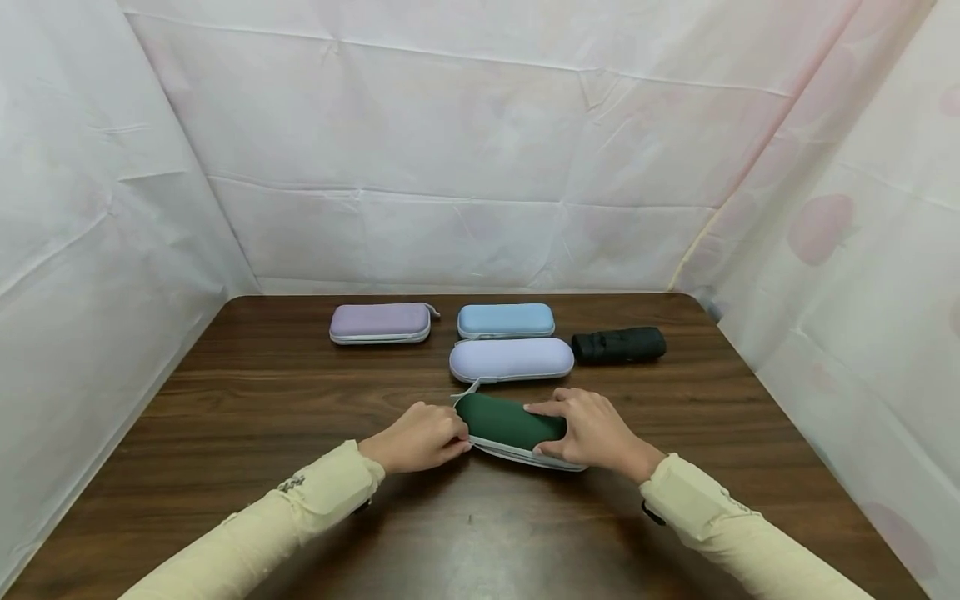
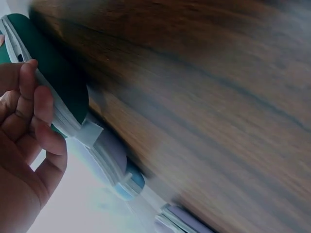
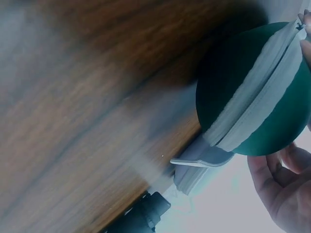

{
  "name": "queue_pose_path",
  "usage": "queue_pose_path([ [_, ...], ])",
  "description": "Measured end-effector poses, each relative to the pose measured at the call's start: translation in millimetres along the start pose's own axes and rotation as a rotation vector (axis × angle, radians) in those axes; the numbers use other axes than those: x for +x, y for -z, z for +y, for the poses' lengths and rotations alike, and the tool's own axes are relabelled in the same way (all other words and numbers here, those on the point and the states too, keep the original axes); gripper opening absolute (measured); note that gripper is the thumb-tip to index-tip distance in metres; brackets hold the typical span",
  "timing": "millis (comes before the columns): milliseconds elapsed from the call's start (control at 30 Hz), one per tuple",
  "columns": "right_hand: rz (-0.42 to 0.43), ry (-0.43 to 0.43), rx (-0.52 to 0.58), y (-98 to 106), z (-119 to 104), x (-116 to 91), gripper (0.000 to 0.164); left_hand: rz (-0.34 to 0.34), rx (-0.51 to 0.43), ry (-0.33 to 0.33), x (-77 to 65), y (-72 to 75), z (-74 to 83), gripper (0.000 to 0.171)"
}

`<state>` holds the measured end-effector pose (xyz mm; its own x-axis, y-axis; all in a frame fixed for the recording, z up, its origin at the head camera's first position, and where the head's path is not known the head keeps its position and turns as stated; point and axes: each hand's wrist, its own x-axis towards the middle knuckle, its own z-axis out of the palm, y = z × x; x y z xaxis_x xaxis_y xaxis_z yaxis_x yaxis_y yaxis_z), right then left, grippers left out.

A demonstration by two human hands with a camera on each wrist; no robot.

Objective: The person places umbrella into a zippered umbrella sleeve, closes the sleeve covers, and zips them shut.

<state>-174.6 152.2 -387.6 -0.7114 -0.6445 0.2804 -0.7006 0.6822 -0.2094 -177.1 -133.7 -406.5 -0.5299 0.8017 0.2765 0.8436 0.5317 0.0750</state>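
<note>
A green hard-shell zip case (image 1: pixel 504 421) with a pale zipper band lies on the table between the hands. At its left front, my left hand (image 1: pixel 422 437) pinches the zipper pull; the pull itself is mostly hidden by the fingertips. In the left wrist view those fingers (image 2: pixel 43 104) curl against the zipper band (image 2: pixel 53 99), where a small gap shows. My right hand (image 1: pixel 596 427) grips the case's right part, thumb on the near side and fingers over the top. From the right wrist, the rounded end of the case and its zipper band (image 3: pixel 257 92) are visible.
Just behind the green case lies a lavender case (image 1: pixel 512 359), with a light blue case (image 1: pixel 506 320) beyond it. A purple case (image 1: pixel 380 322) is at the back left. To the right lies a folded black umbrella (image 1: pixel 618 345). White sheets (image 1: pixel 450 150) enclose the table (image 1: pixel 262 417).
</note>
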Motion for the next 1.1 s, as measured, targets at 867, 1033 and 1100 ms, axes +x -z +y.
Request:
queue_pose_path([
  [867, -0.229, 0.677, -0.434, 16.2, 5.4, 27.1, 0.078, -0.067, 0.006, 0.032, 13.0, -2.3, 15.5, 0.017],
  [1033, -0.258, 0.814, -0.537, 18.0, -5.9, 36.1, 0.059, -0.060, 0.011, 0.025, 12.9, -2.2, 14.5, 0.016],
  [1100, -0.264, 0.799, -0.549, 19.7, -10.1, 39.3, 0.057, -0.054, 0.007, 0.036, 12.8, -0.2, 14.0, 0.017],
])
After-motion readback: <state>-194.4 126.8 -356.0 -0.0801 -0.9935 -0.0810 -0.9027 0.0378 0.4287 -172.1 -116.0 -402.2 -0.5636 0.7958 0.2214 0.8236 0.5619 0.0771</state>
